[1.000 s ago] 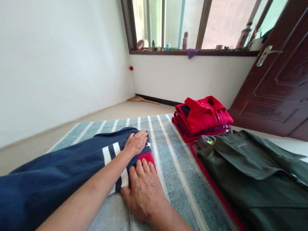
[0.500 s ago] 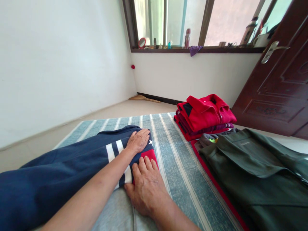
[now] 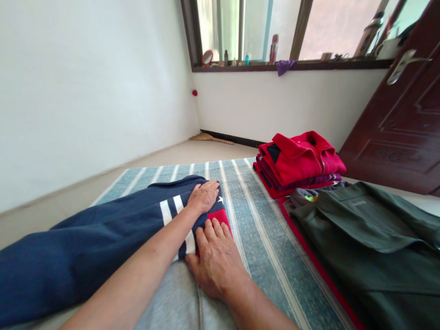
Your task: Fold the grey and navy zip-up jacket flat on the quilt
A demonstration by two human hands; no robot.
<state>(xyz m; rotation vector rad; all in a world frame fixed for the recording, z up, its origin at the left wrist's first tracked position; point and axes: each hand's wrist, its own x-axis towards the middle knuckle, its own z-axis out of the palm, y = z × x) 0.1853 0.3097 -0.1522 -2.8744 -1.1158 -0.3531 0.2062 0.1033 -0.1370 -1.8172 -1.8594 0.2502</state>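
Observation:
A navy jacket (image 3: 103,233) with white stripes, a red patch and a white star lies partly folded on the striped bedspread (image 3: 275,261). My left hand (image 3: 203,197) rests flat on it beside the star, fingers stretched toward its right edge. Lower down, my right hand (image 3: 218,256) presses on the red part and the white stripes with its fingers spread. Grey cloth (image 3: 172,298) shows beneath my forearms, below the navy fabric. Neither hand grips anything that I can see.
To the right, a stack of folded red clothes (image 3: 302,160) sits behind a dark green garment (image 3: 371,243) lying over red cloth. A dark red door (image 3: 398,137) stands at the right. Bottles and a small mirror (image 3: 207,57) line the windowsill (image 3: 254,68).
The whole view has shifted slightly, so things appear a little further right. Both hands stay in the same places on the navy jacket.

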